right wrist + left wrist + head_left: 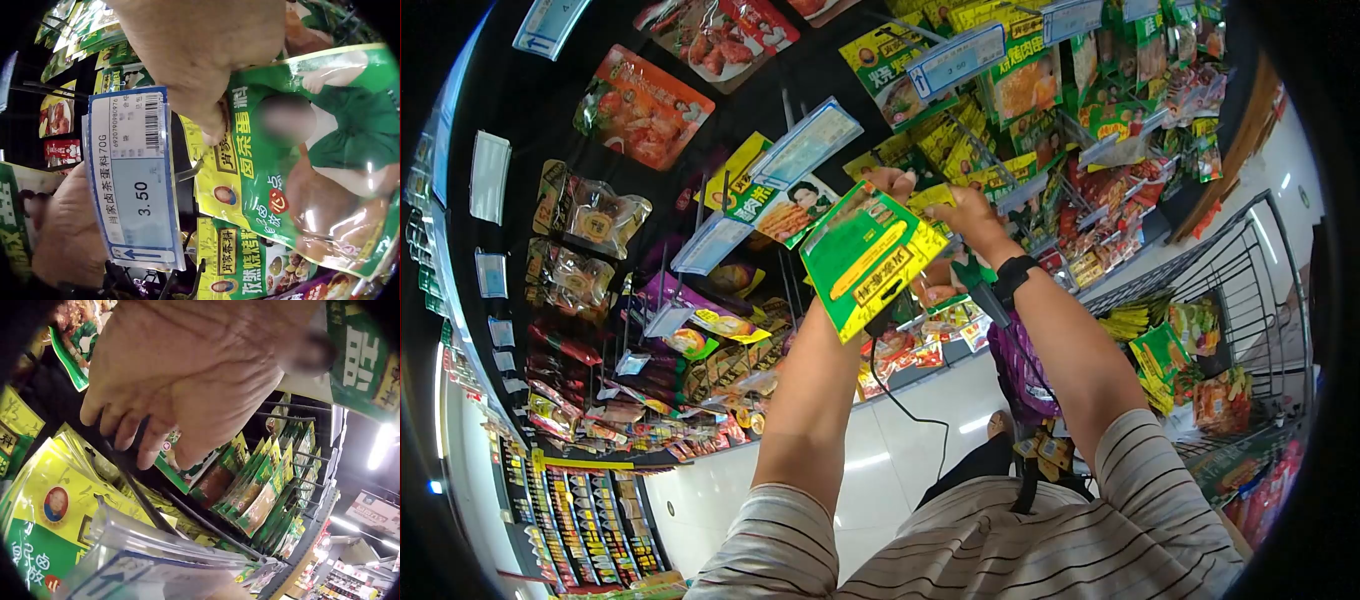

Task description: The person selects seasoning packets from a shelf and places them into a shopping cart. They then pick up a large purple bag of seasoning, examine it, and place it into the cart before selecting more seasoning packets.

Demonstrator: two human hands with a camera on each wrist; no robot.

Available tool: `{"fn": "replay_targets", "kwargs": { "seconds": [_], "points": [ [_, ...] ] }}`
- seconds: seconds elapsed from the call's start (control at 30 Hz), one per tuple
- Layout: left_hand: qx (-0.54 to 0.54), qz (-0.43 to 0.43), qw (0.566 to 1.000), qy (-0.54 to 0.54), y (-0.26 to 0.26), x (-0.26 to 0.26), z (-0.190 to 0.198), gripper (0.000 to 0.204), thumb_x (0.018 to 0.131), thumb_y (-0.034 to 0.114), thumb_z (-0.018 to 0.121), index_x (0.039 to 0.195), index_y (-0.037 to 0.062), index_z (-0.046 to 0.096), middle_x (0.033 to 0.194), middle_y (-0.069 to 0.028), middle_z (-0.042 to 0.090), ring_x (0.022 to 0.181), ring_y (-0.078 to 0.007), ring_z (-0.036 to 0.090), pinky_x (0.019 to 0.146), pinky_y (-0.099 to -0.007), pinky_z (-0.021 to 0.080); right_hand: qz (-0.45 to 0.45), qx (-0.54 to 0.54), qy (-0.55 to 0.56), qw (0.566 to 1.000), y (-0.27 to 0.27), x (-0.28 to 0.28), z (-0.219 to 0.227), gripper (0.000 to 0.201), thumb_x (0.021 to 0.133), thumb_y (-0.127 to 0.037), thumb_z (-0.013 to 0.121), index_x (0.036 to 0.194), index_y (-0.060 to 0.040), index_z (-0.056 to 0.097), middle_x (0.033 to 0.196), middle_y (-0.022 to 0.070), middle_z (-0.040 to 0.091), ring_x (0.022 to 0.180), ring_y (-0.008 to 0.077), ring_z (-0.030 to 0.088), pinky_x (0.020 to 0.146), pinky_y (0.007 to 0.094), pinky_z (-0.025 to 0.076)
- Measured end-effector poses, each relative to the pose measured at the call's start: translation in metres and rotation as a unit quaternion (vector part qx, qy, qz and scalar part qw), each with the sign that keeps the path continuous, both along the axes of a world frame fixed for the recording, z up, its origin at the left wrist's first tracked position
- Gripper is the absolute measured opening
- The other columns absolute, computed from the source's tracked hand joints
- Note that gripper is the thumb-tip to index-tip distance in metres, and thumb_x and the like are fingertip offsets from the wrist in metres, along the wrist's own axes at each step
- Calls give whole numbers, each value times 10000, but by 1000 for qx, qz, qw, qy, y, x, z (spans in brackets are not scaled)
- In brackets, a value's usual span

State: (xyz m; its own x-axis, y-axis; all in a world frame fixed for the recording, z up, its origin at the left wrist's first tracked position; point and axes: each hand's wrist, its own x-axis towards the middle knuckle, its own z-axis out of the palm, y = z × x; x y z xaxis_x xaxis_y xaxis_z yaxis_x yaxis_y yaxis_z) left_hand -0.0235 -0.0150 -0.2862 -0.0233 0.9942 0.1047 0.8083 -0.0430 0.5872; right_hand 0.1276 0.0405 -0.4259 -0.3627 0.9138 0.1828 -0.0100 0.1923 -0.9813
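A green and yellow packet (870, 255) lies over most of my left hand (892, 180), which holds it; part of it shows beside the palm in the left wrist view. The fingers of my left hand (181, 381) are bent in front of the hanging packets. My right hand (975, 215) is close by on the right. In the right wrist view, the fingertips of my right hand (206, 62) pinch the yellow top of another green packet (325, 162), beside a price tag (137, 181) reading 3.50. My left hand (69, 237) shows behind that tag.
Hooks with hanging packets (1025, 85) and price tags (810, 145) surround both hands. A wire cart (1270, 250) holding several packets stands on the right. A black cable (910, 410) hangs below the hands, over the pale floor (880, 450).
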Motion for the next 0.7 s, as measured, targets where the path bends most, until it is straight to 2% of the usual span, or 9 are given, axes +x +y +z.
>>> {"fn": "replay_targets", "kwargs": {
  "seconds": [0.07, 0.17, 0.23, 0.3, 0.33, 0.4, 0.47, 0.6, 0.7],
  "points": [
    [-19, 26, 999, 42, -8, 14, 14, 413, 972, 452, 552, 1171, 105, 655, 1075, -119, 672, 1031, -249, 643, 895, -373, 476, 1, -20, -3, 1000, 0, 0, 0, 322, 860, -246, 713, 1098, -32, 671, 983, 138, 709, 900, 283, 672, 793, 424, 501],
    [2, 40, 999, 29, -23, 21, 22, 406, 965, 468, 559, 1150, 120, 657, 1052, -107, 676, 1011, -229, 647, 873, -356, 477, 27, -45, 18, 998, -11, 8, 19, 253, 900, -140, 664, 1129, -33, 676, 1027, 36, 703, 913, 121, 622, 836, 310, 476],
    [83, -89, 978, -167, 20, -47, -54, 357, 971, 427, 578, 1141, 123, 657, 1039, -92, 676, 992, -232, 654, 854, -369, 487, 27, -53, 1, 998, -11, 9, 21, 270, 906, -158, 662, 1147, -37, 668, 1040, 35, 694, 932, 119, 615, 851, 310, 466],
    [70, -63, 988, -123, 17, -41, -50, 344, 978, 404, 581, 1161, 122, 655, 1040, -87, 675, 993, -233, 656, 843, -366, 494, 18, -57, -27, 998, -7, 8, 18, 279, 907, -164, 665, 1155, -36, 662, 1046, 40, 691, 940, 120, 612, 852, 312, 465],
    [57, -41, 993, -97, 12, -33, -43, 341, 982, 395, 581, 1170, 121, 655, 1042, -84, 674, 995, -233, 656, 840, -364, 496, 17, -57, -22, 998, -7, 9, 18, 286, 905, -170, 669, 1157, -34, 659, 1049, 42, 690, 946, 122, 611, 854, 315, 466],
    [6, 42, 999, -29, -23, 14, 7, 341, 989, 382, 574, 1189, 119, 656, 1049, -82, 673, 1006, -235, 654, 840, -361, 499, 18, -58, -11, 998, -8, 9, 17, 299, 902, -181, 678, 1160, -31, 653, 1056, 45, 687, 959, 126, 608, 856, 322, 467],
    [-31, 72, 993, -89, -24, 18, 9, 378, 982, 408, 574, 1198, 110, 659, 1076, -90, 676, 1026, -237, 651, 858, -367, 496, 24, -62, -17, 998, -13, 12, 24, 346, 890, -201, 697, 1177, -19, 636, 1072, 55, 685, 977, 137, 607, 866, 330, 468],
    [12, 32, 999, -33, -16, -1, -7, 422, 966, 445, 581, 1185, 96, 670, 1116, -105, 680, 1033, -232, 652, 877, -372, 492, 21, -72, -27, 997, -16, 16, 28, 506, 868, -249, 726, 1282, 3, 580, 1146, 105, 672, 1046, 192, 614, 909, 363, 470],
    [-16, 42, 998, -45, -24, 8, 9, 431, 958, 455, 590, 1173, 92, 677, 1121, -111, 684, 1022, -219, 655, 868, -357, 494, -60, -45, -79, 994, -17, 8, 28, 645, 841, -268, 734, 1367, 31, 510, 1274, 227, 610, 1182, 320, 590, 963, 426, 474]
  ]
}}
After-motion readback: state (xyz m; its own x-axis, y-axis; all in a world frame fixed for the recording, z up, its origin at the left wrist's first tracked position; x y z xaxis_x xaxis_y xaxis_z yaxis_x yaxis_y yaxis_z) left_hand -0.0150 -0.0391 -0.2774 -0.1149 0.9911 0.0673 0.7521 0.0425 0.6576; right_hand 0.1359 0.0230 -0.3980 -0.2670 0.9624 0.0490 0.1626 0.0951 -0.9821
